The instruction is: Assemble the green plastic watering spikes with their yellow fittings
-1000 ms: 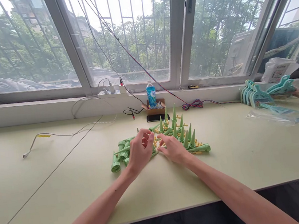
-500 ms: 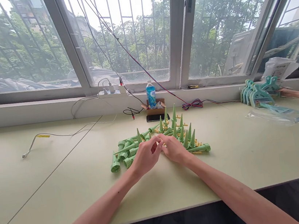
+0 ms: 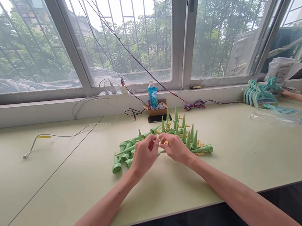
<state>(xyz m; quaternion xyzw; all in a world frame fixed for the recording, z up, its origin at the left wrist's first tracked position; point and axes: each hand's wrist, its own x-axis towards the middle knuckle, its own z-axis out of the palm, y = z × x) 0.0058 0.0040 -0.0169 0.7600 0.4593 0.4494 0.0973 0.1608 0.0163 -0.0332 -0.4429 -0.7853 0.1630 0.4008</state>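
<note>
My left hand [image 3: 144, 154] and my right hand [image 3: 175, 149] meet almost fingertip to fingertip over the middle of a pile of green plastic spikes. Both have their fingers curled in a pinch. Whatever lies between the fingertips is too small or too hidden to name. To the left of my hands, green hollow spikes [image 3: 116, 165] lie on their sides, open ends toward me. Behind and right of my right hand, several green spikes [image 3: 195, 140] point upward. Small yellow plastic pieces [image 3: 179, 117] sit among them.
A blue bottle [image 3: 153, 96] stands by a small cardboard box [image 3: 163, 107], with a dark phone [image 3: 154, 119] before it. Coiled cable [image 3: 194, 105] lies behind the pile. At right, another person's hand [image 3: 286, 93] touches teal hangers [image 3: 256, 93]; clear plastic bags [image 3: 265, 116] lie near.
My fingertips, which overlapped before, have drawn slightly apart, the left hand turning a little. The other person's hand at the right has shifted slightly.
</note>
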